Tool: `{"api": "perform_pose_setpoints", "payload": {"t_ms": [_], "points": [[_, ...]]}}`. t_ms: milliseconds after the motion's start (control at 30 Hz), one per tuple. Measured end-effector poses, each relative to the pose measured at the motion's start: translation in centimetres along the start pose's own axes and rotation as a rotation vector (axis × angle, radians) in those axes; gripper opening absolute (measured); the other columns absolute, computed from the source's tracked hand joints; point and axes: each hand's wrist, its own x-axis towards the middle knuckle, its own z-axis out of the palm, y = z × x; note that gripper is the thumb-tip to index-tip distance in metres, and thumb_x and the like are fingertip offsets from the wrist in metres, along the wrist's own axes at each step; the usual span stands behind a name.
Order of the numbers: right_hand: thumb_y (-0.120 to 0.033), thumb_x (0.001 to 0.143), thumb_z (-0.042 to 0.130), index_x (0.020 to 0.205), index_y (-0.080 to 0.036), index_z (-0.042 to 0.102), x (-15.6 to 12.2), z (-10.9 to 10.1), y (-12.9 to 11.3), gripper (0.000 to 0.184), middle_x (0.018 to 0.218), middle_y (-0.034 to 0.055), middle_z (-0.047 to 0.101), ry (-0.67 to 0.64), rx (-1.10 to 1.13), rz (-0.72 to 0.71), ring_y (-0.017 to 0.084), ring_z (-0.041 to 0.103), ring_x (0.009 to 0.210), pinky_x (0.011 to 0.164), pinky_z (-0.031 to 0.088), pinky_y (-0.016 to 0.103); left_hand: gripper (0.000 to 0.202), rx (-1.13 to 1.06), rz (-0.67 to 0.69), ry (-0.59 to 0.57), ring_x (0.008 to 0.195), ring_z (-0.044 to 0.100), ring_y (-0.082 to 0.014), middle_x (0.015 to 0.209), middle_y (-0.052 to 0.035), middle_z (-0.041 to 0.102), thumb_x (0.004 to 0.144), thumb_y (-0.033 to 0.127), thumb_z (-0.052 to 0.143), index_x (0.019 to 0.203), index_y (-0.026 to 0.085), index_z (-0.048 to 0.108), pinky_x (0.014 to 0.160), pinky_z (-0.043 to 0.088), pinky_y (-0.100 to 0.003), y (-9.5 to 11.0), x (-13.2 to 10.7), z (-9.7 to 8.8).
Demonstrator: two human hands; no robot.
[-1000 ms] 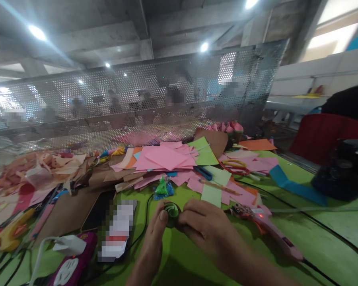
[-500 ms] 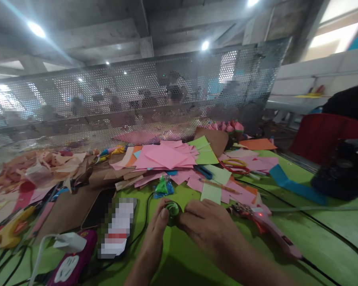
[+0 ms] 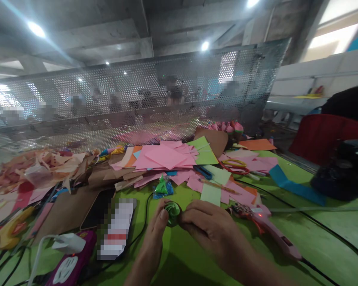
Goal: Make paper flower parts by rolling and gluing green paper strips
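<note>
Between my two hands is a small round paper roll (image 3: 173,212) with curled green paper inside and a darker brownish outer rim. My left hand (image 3: 155,232) is closed on its left side, the thumb pressed along the edge. On the opposite side my right hand (image 3: 213,226) pinches the rim, with its fingers bent and the fingertips partly hidden. Just beyond the hands lies a small clear bag (image 3: 163,187) with something bright green in it. To the right of my right hand rests a pink hot glue gun (image 3: 274,228) with a lit red light.
Pink paper sheets (image 3: 165,155) are piled ahead, near yellow-handled scissors (image 3: 234,163), a pencil (image 3: 220,186) and a blue cutter (image 3: 203,172). A phone (image 3: 117,228) and a purple power strip (image 3: 70,260) lie left. A black cable (image 3: 322,226) crosses the right side. A perforated metal screen (image 3: 107,103) stands behind.
The roll has turned slightly, so more of its green inside shows. My right hand has shifted a little at the rim, while my left hand stays almost still.
</note>
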Motion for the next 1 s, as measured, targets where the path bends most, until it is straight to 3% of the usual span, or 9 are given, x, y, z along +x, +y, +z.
{"api": "perform_pose_setpoints", "payload": {"t_ms": [100,267,400,533,733,1000], "points": [[-0.011,0.092,0.058,0.084,-0.017,0.067,0.0,-0.1,-0.1,0.013,0.076,0.0019,0.061,0.002,0.013,0.017,0.015,0.056,0.070,0.062,0.042,0.024,0.054,-0.010,-0.015,-0.012,0.125,0.047,-0.0310,0.119,-0.0083,0.067,0.078,0.065,0.063,0.110,0.021,0.069,0.106,0.035,-0.039,0.0,0.0,-0.1],[-0.008,0.091,0.058,0.087,-0.017,0.067,-0.3,-0.2,0.1,0.014,0.078,0.0030,0.062,0.029,-0.052,-0.010,0.016,0.056,0.071,0.062,0.042,0.025,0.049,0.051,0.028,0.012,0.117,0.053,-0.0310,0.115,-0.0087,0.069,0.080,0.062,0.062,0.107,0.021,0.070,0.101,0.041,-0.038,0.0,0.0,0.3],[-0.005,0.089,0.057,0.087,-0.017,0.067,-0.6,-0.1,0.2,0.015,0.075,0.0031,0.061,0.052,-0.141,-0.041,0.017,0.055,0.069,0.061,0.041,0.026,0.054,0.067,0.047,0.022,0.108,0.057,-0.0317,0.105,-0.0099,0.071,0.075,0.067,0.063,0.102,0.020,0.070,0.091,0.046,-0.038,-0.6,0.7,0.3],[-0.007,0.091,0.056,0.092,-0.018,0.068,-0.7,0.2,0.2,0.016,0.078,0.0033,0.064,0.054,-0.089,0.006,0.017,0.058,0.070,0.063,0.044,0.026,0.060,0.092,0.080,-0.016,0.092,0.059,-0.0292,0.089,-0.0086,0.069,0.067,0.075,0.063,0.090,0.020,0.068,0.078,0.047,-0.035,-0.8,1.3,0.0],[-0.013,0.092,0.057,0.092,-0.020,0.068,-0.7,0.0,0.2,0.013,0.082,0.0022,0.066,0.070,0.063,0.112,0.015,0.061,0.073,0.065,0.047,0.023,0.049,0.125,0.077,-0.048,0.093,0.056,-0.0253,0.094,-0.0065,0.066,0.079,0.066,0.060,0.096,0.020,0.067,0.082,0.043,-0.031,1.4,-0.4,0.6],[-0.008,0.091,0.051,0.091,-0.018,0.066,-0.8,-0.1,0.0,0.018,0.081,0.0048,0.066,0.060,-0.088,0.058,0.018,0.059,0.073,0.064,0.045,0.027,0.044,0.159,0.115,-0.179,0.083,0.048,-0.0200,0.085,-0.0013,0.055,0.085,0.065,0.053,0.088,0.021,0.060,0.078,0.040,-0.029,3.4,-0.8,1.5]]}}
